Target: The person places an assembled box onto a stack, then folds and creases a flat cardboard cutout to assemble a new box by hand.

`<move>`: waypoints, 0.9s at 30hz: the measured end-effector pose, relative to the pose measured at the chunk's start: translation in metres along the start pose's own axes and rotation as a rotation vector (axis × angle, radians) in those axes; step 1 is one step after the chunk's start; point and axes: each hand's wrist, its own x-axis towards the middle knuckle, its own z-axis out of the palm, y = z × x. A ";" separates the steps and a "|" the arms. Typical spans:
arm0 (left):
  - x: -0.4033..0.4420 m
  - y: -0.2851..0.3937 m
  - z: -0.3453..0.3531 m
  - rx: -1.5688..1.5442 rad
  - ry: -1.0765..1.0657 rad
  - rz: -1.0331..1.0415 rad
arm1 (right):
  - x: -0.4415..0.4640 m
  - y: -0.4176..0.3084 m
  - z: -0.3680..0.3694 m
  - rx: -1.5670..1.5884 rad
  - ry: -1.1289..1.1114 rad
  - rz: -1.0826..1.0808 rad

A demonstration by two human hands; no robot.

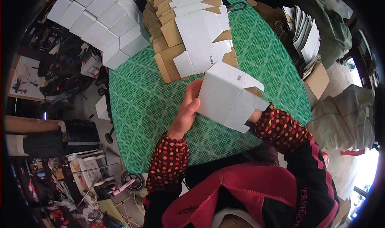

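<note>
A white cardboard box [224, 93], partly folded up, is held tilted above the green checked tablecloth [144, 119]. My left hand [188, 109] grips its left end, thumb on the near side and the other fingers behind it. Flaps stick out at the box's open right end. There my right hand [255, 115] reaches in among the flaps, and its fingers are hidden by the cardboard. Just beyond the box lies a row of overlapping flat box blanks [196, 39], white on one face and brown on the other.
Finished white boxes [100, 23] are stacked at the table's far left. Scissors [237, 6] lie at the back edge. More folded cardboard [306, 37] stands to the right, near wrapped bundles [341, 117]. A wheeled frame [132, 182] is on the floor at left.
</note>
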 end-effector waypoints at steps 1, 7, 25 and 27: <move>-0.001 0.002 0.000 -0.040 -0.006 -0.013 | 0.001 0.005 0.000 -0.047 0.015 0.007; 0.000 0.005 0.014 -0.073 0.107 0.030 | -0.025 0.017 -0.005 -0.299 0.074 0.096; -0.008 -0.025 0.014 0.144 0.233 -0.006 | -0.004 0.008 0.032 -0.812 0.195 -0.011; -0.007 -0.028 0.010 0.065 0.233 0.018 | 0.005 0.006 0.040 -0.900 0.234 -0.035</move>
